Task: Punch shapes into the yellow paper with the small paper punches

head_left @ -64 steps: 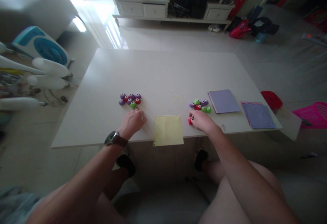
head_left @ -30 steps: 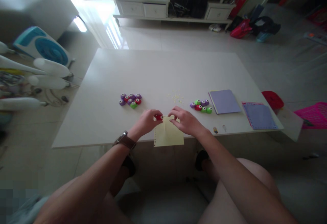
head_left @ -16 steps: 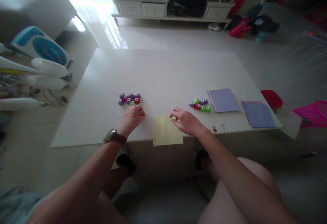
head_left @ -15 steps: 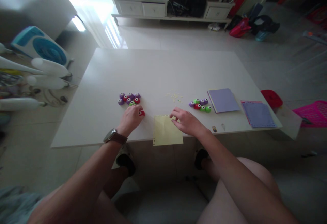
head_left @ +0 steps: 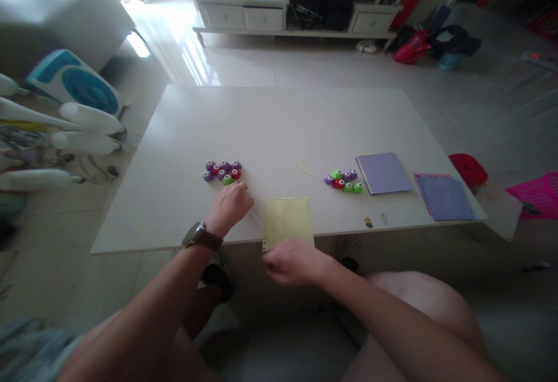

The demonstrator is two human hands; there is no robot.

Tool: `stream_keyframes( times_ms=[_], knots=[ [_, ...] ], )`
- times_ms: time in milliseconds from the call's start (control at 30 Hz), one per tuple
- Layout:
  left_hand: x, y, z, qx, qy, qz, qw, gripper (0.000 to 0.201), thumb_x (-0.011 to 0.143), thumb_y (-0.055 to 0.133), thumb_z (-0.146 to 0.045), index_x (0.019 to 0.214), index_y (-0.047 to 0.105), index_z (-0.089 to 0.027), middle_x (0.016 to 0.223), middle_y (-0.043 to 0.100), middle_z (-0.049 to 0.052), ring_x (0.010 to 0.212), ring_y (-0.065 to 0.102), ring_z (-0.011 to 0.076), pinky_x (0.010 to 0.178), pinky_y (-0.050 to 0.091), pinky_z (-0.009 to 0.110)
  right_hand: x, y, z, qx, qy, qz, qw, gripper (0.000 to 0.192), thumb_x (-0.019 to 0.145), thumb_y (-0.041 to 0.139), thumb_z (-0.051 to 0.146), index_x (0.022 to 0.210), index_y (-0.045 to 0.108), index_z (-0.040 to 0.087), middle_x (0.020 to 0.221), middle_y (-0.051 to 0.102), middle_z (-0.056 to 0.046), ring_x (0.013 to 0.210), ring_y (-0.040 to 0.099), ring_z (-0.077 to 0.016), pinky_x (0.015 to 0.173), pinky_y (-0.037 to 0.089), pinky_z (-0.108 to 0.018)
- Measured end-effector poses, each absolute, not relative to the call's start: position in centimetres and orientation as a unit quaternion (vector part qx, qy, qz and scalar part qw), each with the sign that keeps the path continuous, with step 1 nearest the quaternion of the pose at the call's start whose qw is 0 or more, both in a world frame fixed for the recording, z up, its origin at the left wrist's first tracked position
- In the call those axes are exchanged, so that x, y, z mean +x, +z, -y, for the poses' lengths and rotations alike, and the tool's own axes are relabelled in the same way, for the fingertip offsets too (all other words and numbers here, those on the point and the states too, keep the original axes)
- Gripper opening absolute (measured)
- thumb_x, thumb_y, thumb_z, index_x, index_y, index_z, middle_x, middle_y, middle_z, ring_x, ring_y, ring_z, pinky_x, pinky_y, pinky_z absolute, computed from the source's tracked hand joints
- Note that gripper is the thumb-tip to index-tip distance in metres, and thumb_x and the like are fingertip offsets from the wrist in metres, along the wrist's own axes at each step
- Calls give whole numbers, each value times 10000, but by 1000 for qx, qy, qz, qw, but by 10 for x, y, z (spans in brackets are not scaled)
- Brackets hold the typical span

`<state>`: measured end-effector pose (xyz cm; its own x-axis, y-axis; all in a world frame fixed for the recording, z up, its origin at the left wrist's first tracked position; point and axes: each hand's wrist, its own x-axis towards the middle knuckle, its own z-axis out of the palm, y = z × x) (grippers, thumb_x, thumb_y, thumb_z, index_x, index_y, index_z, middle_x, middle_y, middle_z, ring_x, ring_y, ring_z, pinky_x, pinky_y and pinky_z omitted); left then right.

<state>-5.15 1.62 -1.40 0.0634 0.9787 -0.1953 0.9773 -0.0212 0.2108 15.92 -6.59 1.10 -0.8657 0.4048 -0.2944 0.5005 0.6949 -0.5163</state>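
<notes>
My left hand (head_left: pixel 231 204) rests on the table, fingers loosely bent and apart, just in front of a left cluster of small one-eyed purple, red and green pieces (head_left: pixel 222 172). Nothing shows between its fingers; their undersides are hidden. A yellow sheet of paper (head_left: pixel 288 218) lies over the table's front edge, with small holes along its top edge and near its lower left corner. My right hand (head_left: pixel 292 261) is closed and blurred at the sheet's near edge, covering part of it. Whatever it holds is hidden.
A second cluster of one-eyed pieces (head_left: pixel 343 182) sits to the right. Beside it are a purple pad (head_left: pixel 383 172) and a blue-purple sheet (head_left: pixel 447 196). Tiny yellow paper bits (head_left: pixel 300 167) lie scattered mid-table. Two small stickers (head_left: pixel 368 222) lie near the front edge.
My right hand has moved down toward me, from the sheet's upper right to its near edge, and closed. The red one-eyed piece by my left fingers is no longer visible.
</notes>
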Motion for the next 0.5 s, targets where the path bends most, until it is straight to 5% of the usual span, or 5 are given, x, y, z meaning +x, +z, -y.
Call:
stream_keyframes(
  times_ms=[233,400,500],
  knots=[
    [-46,-20,-19,712,15,-677,183,425,848,598,-315,1233,624,-137,1224,676,156,1145,632,287,969,494,367,124,-22,125,188,-290,-911,226,159,845,635,210,916,764,150,900,776,-116,792,745,-264,624,540,-326],
    [0,6,7,791,27,-560,244,251,878,547,-234,1072,696,-177,1026,739,91,923,684,210,816,519,304,113,-38,153,205,-288,-911,210,149,741,776,150,888,764,161,866,775,-109,805,747,-279,770,587,-423],
    [36,19,37,844,-7,-432,316,258,824,567,-158,1008,735,-223,944,758,54,816,698,185,702,514,271,106,-41,162,202,-299,-920,152,64,811,736,132,799,744,194,793,749,-89,775,725,-261,744,588,-413]
  ],
)
